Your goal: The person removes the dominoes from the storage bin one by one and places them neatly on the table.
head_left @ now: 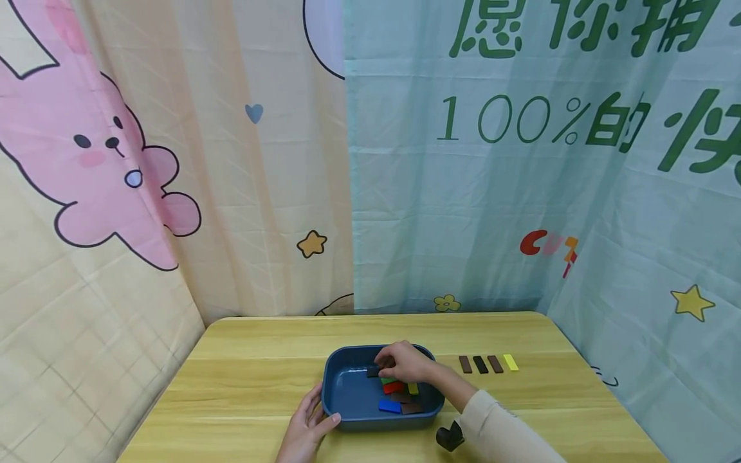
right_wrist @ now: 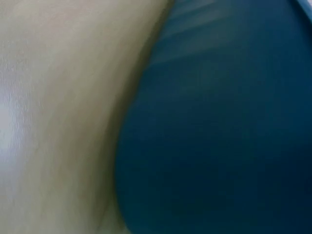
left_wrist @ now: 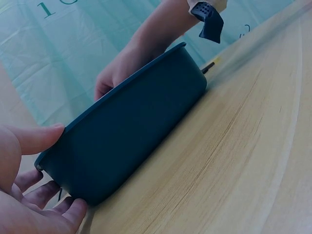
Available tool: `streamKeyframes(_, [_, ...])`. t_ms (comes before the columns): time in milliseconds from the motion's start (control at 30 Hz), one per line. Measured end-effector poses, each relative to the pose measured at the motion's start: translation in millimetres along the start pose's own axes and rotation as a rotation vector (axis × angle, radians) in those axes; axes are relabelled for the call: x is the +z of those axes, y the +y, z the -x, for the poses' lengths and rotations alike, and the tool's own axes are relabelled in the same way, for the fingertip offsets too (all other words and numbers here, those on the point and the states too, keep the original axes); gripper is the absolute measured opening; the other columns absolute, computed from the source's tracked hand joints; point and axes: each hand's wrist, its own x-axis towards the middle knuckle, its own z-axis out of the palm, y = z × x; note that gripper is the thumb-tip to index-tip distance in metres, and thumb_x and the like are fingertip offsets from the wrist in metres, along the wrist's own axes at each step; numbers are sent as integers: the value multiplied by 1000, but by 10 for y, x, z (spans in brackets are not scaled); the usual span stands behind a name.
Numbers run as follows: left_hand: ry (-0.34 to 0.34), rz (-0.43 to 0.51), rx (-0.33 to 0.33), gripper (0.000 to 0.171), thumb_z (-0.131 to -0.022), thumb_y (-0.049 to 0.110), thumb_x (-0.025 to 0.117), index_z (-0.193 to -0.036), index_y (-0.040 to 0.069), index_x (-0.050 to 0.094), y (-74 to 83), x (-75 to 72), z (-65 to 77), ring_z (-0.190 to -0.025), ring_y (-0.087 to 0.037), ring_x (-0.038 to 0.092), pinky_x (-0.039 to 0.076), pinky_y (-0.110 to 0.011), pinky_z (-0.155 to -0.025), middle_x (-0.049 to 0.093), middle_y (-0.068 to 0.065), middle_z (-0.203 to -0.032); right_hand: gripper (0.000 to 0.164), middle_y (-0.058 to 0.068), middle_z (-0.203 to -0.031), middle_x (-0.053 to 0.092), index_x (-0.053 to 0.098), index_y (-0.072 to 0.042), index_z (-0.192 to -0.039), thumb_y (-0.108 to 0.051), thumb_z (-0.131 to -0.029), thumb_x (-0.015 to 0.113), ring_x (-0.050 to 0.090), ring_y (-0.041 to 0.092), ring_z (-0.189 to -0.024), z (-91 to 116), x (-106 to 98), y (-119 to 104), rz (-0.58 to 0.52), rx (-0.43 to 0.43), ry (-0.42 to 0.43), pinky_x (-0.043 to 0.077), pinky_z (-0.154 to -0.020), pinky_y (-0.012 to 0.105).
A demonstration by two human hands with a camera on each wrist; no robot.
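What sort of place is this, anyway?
Possibly a curtained-off play or filming corner: cartoon-printed curtains surround a wood-grain table, where a blue tray holds small coloured pieces.

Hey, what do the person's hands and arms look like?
The left hand and right hand look bare, without gloves. A cream sleeve covers part of the right arm, and a dark strap with small holes hangs beside it. No left sleeve shows.
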Motion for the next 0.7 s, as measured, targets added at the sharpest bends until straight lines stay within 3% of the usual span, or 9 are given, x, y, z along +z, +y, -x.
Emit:
streamKeyframes(333, [-16,4,6,86,-94,2,74,-157,-13,17,-7,0,2,-144,-59,23,45,-52,-109,16,-42,-159,26,3,-112,75,75,-3,-120,-13,-96,75,70,11,-100,-41,99,-34,133,-9,-11,58,-85,25])
streamKeyframes(700, [-20,12,2,86,-94,2,74,-158,-12,17,-4,-2,1,-145,-58,22,45,-52,-108,16,-42,-160,24,4,-112,76,77,-3,-118,-1,-95,72,70,13,-102,-80,163,-48,267,-72,-3,59,-86,26])
